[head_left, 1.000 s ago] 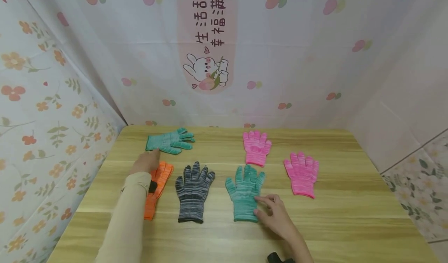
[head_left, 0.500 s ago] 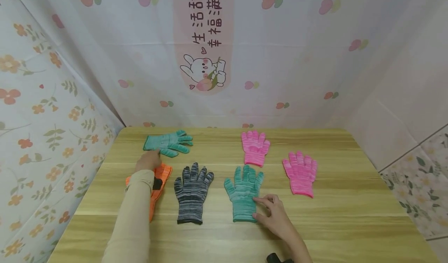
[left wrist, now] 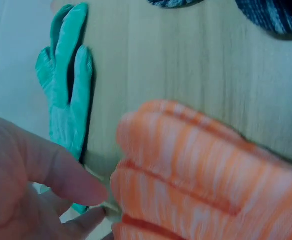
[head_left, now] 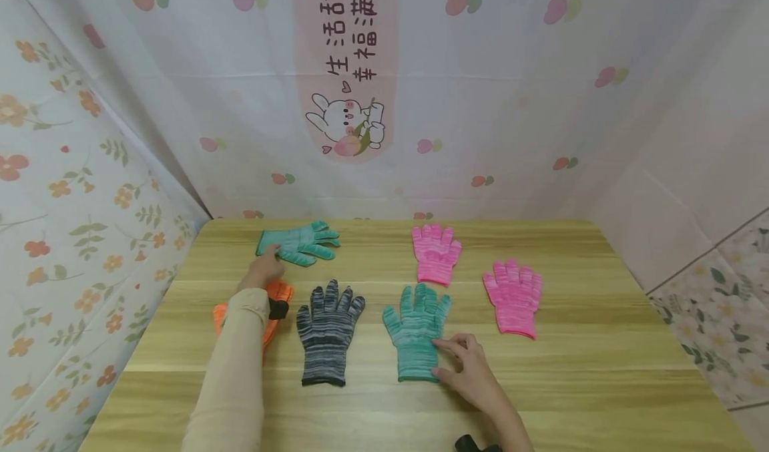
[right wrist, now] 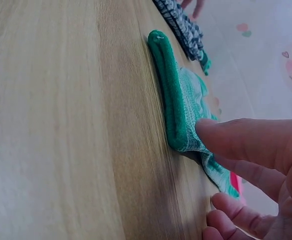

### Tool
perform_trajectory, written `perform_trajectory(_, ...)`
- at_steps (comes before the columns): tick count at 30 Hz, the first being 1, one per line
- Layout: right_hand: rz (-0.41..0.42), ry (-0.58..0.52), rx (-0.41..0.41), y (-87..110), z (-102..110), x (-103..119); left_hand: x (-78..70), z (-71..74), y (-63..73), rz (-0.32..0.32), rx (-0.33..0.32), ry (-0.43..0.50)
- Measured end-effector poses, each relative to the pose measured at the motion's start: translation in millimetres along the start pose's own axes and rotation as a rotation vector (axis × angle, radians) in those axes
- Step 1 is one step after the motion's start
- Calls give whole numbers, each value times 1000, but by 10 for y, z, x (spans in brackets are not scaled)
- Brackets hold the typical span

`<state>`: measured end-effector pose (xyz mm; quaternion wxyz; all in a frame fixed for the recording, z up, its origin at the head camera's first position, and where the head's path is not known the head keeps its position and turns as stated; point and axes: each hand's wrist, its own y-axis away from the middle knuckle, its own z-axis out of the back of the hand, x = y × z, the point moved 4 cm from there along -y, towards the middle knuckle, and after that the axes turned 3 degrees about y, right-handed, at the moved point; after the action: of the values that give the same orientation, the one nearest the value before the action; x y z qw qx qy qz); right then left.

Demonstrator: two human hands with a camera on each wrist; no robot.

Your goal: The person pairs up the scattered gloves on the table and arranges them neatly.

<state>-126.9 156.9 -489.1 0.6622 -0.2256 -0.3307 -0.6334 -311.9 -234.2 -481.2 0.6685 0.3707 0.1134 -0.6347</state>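
Observation:
On the far left of the table my left hand (head_left: 264, 268) touches the near edge of a green knit glove (head_left: 297, 242), which lies sideways with its fingers to the right. In the left wrist view the thumb (left wrist: 81, 182) and a finger reach out nearly straight beside that glove. An orange glove (head_left: 280, 290) lies partly hidden under the left forearm. My right hand (head_left: 471, 368) rests by the right edge of another green glove (head_left: 418, 345), thumb and index finger apart. The right wrist view shows the thumb (right wrist: 225, 135) touching near the green cuff (right wrist: 173, 110).
A grey-and-black striped glove (head_left: 327, 345) lies between the hands. Two pink gloves (head_left: 435, 258) lie at the right, the second pink glove (head_left: 515, 298) nearer. A patterned curtain (head_left: 480, 91) hangs behind the wooden table (head_left: 595, 378).
The left hand and the far-left green glove have shifted to the right. The orange glove has come to lie more under the left forearm. The right hand has stayed by its green glove.

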Motion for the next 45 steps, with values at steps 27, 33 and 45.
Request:
perform_trajectory(27,3,11,-23,1,-6,7,-1465,388,324,-253,-581,512)
perform_trajectory(33,2,16,-20,-8,-9,-6,-1706,129,330,-245,-242,319)
perform_trajectory(45,43,7,-48,5,7,7,-1118,-588,-9,-142,-55,-236)
